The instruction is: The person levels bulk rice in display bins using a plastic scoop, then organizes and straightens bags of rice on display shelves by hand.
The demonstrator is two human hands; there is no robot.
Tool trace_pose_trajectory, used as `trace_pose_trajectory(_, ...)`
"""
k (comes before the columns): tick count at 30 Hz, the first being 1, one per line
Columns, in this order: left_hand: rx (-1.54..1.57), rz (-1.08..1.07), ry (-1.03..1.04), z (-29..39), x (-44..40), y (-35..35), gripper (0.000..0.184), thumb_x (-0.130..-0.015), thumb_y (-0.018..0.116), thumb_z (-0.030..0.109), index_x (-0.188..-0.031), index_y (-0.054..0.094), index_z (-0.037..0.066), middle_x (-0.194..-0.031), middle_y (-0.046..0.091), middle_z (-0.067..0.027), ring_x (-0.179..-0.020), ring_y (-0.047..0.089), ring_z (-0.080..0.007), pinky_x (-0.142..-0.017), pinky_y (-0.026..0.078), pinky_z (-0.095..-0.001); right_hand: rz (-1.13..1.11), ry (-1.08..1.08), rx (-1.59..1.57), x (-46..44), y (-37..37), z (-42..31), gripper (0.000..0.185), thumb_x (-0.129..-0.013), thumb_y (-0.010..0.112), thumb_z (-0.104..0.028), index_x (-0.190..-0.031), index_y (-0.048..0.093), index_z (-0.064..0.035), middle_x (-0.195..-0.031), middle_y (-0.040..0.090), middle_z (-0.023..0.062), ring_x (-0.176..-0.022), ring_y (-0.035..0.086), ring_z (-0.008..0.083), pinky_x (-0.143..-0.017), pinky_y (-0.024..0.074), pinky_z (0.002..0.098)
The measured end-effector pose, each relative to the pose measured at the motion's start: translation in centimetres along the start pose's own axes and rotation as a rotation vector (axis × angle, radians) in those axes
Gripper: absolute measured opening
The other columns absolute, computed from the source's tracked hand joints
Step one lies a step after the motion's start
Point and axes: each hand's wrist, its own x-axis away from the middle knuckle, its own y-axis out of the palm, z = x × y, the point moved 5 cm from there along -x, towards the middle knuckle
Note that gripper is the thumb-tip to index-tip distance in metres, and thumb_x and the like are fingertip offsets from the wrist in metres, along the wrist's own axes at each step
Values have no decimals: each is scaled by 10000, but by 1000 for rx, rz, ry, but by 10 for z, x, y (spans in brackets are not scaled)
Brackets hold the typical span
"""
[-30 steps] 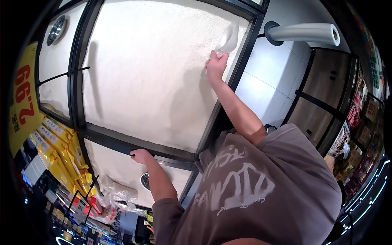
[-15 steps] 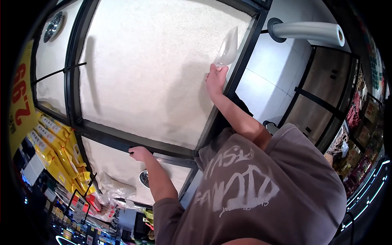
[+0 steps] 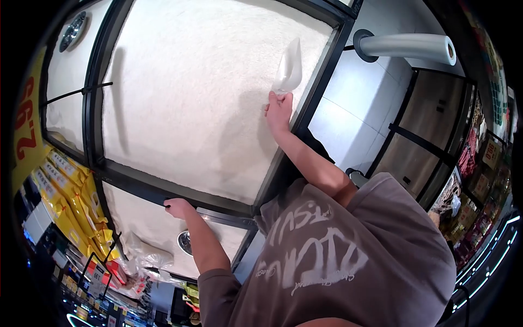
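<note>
My right hand (image 3: 279, 110) is closed on the handle of a clear plastic scoop (image 3: 289, 68). The scoop's tip points away from me, over the right side of a large bin of pale, fine-grained bulk food (image 3: 185, 98). Whether the scoop touches the surface, I cannot tell. Down at the near left, my left hand (image 3: 180, 208) has its fingers curled on the black frame (image 3: 147, 191) between the large bin and a smaller one. A round metal bowl or scoop (image 3: 185, 242) lies in that smaller bin, partly hidden by my left forearm.
Another round metal piece (image 3: 72, 32) sits in the far-left bin. A thin black rod (image 3: 76, 94) crosses the left divider. Yellow packages (image 3: 73, 201) are stacked at the left, near a plastic bag (image 3: 144, 253). A roll of clear bags (image 3: 411, 46) sticks out beyond the right edge.
My right hand and the scoop have moved left over the bin, and the scoop has turned slightly. My left hand stays on the frame while the whole view shifts a little.
</note>
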Motion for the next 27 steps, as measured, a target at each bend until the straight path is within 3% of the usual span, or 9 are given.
trace_pose_trajectory(4,-13,-7,8,2,2,-1,618,-894,287,440,-1203,495,-54,-1204,528,-275,-1087,510,-430,-966,392,-477,-138,41,-16,-9,36,-16,261,-881,592,-155,-828,355,-61,-632,488,60,-475,480,131,-465,395,283)
trace_pose_trajectory(7,-35,-5,16,1,0,1,622,-893,286,443,-1201,495,-54,-1194,533,-277,-1083,511,-435,-964,392,-481,-151,-13,-18,-47,53,-19,249,-894,571,-175,-812,357,-76,-672,486,47,-503,506,113,-405,406,259)
trace_pose_trajectory(10,-57,29,12,-2,-1,1,595,-892,282,442,-1163,517,-32,-1159,557,-261,-1044,532,-431,-923,413,-496,-149,-111,190,-65,53,-15,233,-890,570,-173,-834,370,-68,-700,491,50,-500,502,112,-406,410,262)
trace_pose_trajectory(13,-70,56,18,-4,-8,4,567,-892,278,438,-1129,538,-7,-1128,578,-242,-1008,551,-425,-884,433,-511,52,-126,60,-58,25,-7,216,-895,551,-164,-869,360,-67,-730,483,55,-515,496,112,-404,407,266)
trace_pose_trajectory(18,-83,69,24,-7,-12,6,564,-892,278,433,-1130,539,-6,-1128,577,-243,-1010,552,-423,-883,432,-512,77,20,-117,-29,-1,-24,251,-895,548,-207,-931,358,-48,-710,487,75,-464,472,127,-402,388,296)
trace_pose_trajectory(20,-82,67,30,-8,-15,7,567,-892,279,435,-1125,542,-9,-1123,580,-244,-1005,554,-423,-878,433,-515,-27,91,-493,-31,5,-27,273,-898,540,-221,-963,347,-39,-670,484,68,-449,490,146,-396,407,312)
trace_pose_trajectory(21,-84,67,31,-9,-15,7,567,-892,279,435,-1125,542,-9,-1123,580,-244,-1005,554,-423,-878,433,-515,-25,92,-493,-30,2,-29,273,-898,540,-221,-963,347,-39,-670,484,68,-449,490,146,-396,407,312)
trace_pose_trajectory(23,-73,71,51,-9,-16,8,570,-891,279,436,-1125,541,-11,-1123,580,-244,-1002,555,-423,-876,434,-515,-319,291,-480,-16,17,-45,305,-873,584,-165,-972,317,-54,-652,473,62,-457,479,136,-392,399,270)
trace_pose_trajectory(27,-69,66,67,-6,-14,7,569,-889,281,432,-1122,541,-16,-1124,579,-245,-1003,555,-422,-877,434,-514,-365,121,-20,-13,23,-49,409,-827,662,-155,-982,303,-33,-644,492,72,-494,539,138,-399,440,276)
